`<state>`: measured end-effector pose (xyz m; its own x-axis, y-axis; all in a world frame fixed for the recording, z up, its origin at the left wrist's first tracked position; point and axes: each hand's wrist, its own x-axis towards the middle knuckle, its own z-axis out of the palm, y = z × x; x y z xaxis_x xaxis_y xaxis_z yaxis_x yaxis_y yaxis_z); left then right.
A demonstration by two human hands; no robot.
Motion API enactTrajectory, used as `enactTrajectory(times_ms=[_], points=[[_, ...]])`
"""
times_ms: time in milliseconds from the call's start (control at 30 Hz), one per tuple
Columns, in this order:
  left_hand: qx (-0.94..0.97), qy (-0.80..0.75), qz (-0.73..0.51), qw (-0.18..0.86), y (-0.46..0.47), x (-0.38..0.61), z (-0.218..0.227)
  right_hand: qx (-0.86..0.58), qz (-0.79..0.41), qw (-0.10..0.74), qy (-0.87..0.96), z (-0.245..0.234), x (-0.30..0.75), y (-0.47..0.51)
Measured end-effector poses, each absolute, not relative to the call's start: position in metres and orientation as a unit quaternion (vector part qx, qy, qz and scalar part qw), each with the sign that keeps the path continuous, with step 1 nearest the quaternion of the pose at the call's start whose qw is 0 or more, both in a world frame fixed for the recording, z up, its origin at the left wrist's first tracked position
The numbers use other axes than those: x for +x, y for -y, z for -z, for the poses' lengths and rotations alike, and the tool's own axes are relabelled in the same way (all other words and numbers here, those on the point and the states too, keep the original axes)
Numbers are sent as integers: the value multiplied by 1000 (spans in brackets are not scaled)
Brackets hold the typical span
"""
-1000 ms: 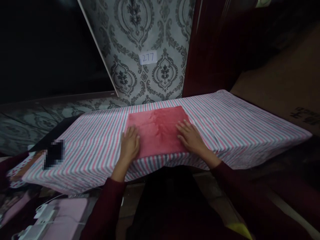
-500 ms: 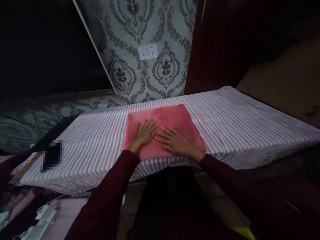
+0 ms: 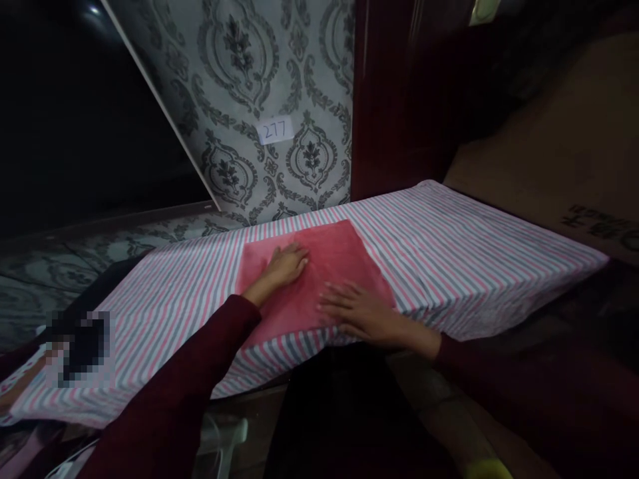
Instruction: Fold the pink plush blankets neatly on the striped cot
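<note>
A flat red cloth (image 3: 324, 266), plush-looking and roughly square, lies near the middle of the striped tablecloth (image 3: 449, 233). My left hand (image 3: 287, 265) rests palm down on its left half, fingers stretched out and holding nothing. Over the cloth's front right part, my right hand (image 3: 362, 311) is open too, fingers spread and a little blurred. Whether the right palm presses on the cloth or hovers just above it, I cannot tell. The cloth's near edge runs along the table's front edge.
A large dark screen (image 3: 90, 120) stands behind the table at left. Patterned wallpaper bears a paper label (image 3: 276, 130) reading 277. A cardboard box (image 3: 559, 153) is at the right. A pixelated dark patch (image 3: 87, 349) covers something at the table's left end.
My right hand has shifted toward the near right edge of the cloth, and my left hand has slid slightly away from me. The hands are further apart; the view has turned a little right.
</note>
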<state>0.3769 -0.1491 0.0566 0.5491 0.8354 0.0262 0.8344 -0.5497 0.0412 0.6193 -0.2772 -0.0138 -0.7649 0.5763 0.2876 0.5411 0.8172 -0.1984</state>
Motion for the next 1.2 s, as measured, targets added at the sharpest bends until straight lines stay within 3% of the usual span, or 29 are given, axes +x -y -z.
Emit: enactTrajectory(times_ms=[167,533,933,1200], points=[[926,-372,7,65,110,438,-67,-346,-21,162,924,-9,634,224],[924,-382,4,29,82,461,-7,-347,-13,151,925,26,642,220],[918,-395,2,28,88,466,-12,-358,-2,165,919,62,657,297],[922,-381,-8,75,91,428,-46,-319,-35,153,935,29,653,305]])
